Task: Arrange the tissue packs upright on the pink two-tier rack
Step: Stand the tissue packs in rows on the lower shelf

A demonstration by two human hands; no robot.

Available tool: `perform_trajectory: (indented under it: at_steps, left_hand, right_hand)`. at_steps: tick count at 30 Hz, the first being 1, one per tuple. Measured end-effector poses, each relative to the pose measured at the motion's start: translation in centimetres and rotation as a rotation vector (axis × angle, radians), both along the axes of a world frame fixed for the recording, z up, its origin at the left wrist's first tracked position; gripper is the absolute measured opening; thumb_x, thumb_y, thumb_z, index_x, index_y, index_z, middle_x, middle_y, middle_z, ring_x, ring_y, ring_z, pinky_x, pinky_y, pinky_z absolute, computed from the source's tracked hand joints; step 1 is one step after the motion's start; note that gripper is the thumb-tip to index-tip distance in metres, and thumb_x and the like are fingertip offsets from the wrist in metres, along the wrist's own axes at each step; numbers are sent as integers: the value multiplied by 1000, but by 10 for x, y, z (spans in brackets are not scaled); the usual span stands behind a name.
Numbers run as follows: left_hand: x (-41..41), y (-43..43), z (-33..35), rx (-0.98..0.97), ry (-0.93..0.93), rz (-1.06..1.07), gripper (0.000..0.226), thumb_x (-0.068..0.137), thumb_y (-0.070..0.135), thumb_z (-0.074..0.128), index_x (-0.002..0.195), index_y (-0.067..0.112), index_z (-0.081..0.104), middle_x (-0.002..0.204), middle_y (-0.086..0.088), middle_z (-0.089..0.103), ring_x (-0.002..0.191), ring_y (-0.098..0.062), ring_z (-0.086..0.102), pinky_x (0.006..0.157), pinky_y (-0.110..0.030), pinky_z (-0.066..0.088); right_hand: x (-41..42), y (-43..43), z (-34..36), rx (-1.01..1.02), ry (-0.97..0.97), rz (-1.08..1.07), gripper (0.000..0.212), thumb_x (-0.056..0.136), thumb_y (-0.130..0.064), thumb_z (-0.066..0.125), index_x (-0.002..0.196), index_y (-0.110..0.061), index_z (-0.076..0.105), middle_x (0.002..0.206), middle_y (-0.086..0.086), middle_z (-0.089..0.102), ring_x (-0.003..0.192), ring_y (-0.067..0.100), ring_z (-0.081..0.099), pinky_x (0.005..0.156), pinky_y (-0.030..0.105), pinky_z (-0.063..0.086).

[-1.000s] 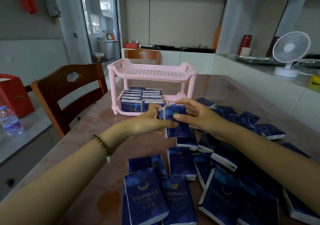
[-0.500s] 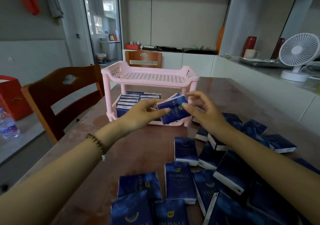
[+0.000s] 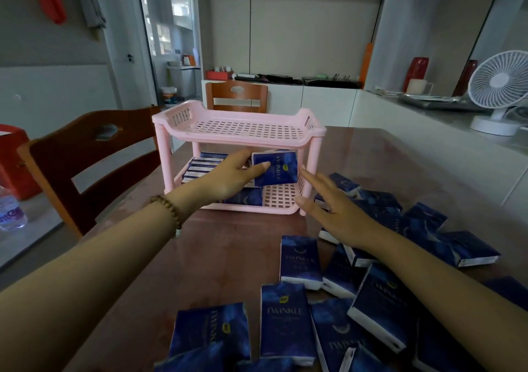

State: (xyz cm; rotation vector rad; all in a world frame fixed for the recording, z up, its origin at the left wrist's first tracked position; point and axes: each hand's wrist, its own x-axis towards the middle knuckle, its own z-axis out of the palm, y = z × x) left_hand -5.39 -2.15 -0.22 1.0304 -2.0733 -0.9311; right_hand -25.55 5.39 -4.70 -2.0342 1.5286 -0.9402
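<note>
The left hand (image 3: 233,175) grips a dark-blue rectangular tissue pack (image 3: 278,168) at the lower tier of the pink slotted plastic two-tier rack (image 3: 311,133), while the right hand (image 3: 331,208), released with fingers extended, hovers beside the rack's front-right post.

Person's wearing a beaded bracelet (image 3: 168,214) at the wrist of the left hand (image 3: 228,177): small round brown beads, wood-looking, single loop, w/ one paler bead sitting at the underside. L forearm (image 3: 100,257) & R forearm (image 3: 428,271) are showing bare.
</note>
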Motion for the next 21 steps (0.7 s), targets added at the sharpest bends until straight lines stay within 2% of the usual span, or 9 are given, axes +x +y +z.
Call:
perform_trajectory:
  at_steps: [2,6,10,12,14,18,21]
  left_hand:
    - [-7,-6,0,-20,8,-1,33,99,21,43,131,14,43,114,5,52,90,-2,53,65,-1,46]
    - [-14,-22,4,-2,-50,3,41,99,26,42,139,17,39,127,3,50,108,-8,47,81,-11,41]
    - [-23,-36,3,17,-49,1,42,98,29,45,138,16,43,135,0,50,115,-10,47,91,-17,34]
    - [-31,-41,2,2,-52,-17,44,98,29,45,140,18,40,140,0,47,123,-12,44,96,-18,31]
    - [-39,-46,1,-23,-79,-32,46,98,28,45,142,18,38,142,-1,45,122,-12,43,95,-18,33]
    - [-48,-65,-5,-114,-225,-16,48,95,30,51,140,18,40,143,-2,45,128,-20,43,101,-24,36]
    - [-44,-83,-14,-152,-424,15,44,90,32,58,131,17,49,134,-8,54,119,-26,51,99,-32,43]
  right_hand:
    - [0,-1,-1,-1,-5,-11,76,78,-64,39,146,-39,15,155,-16,15,141,1,17,117,39,22]
    - [-1,-1,-2,6,-28,-12,80,77,-66,39,148,-38,12,154,-14,17,140,4,20,117,39,23]
    - [-1,0,-2,13,-38,-16,76,79,-61,40,147,-38,14,152,-18,19,137,-1,23,114,28,23]
    - [0,0,-2,12,-35,-17,74,81,-59,41,146,-39,14,148,-22,20,134,-4,23,111,23,23]
    - [0,0,-2,17,-32,-22,73,80,-59,41,146,-40,14,144,-24,21,132,-6,24,108,21,23]
    - [0,0,-2,27,-19,-32,77,79,-61,41,147,-38,12,150,-22,15,135,-4,21,106,20,20]
    - [0,1,-1,29,-9,-32,76,79,-59,41,147,-37,13,149,-22,15,131,-7,21,102,17,20]
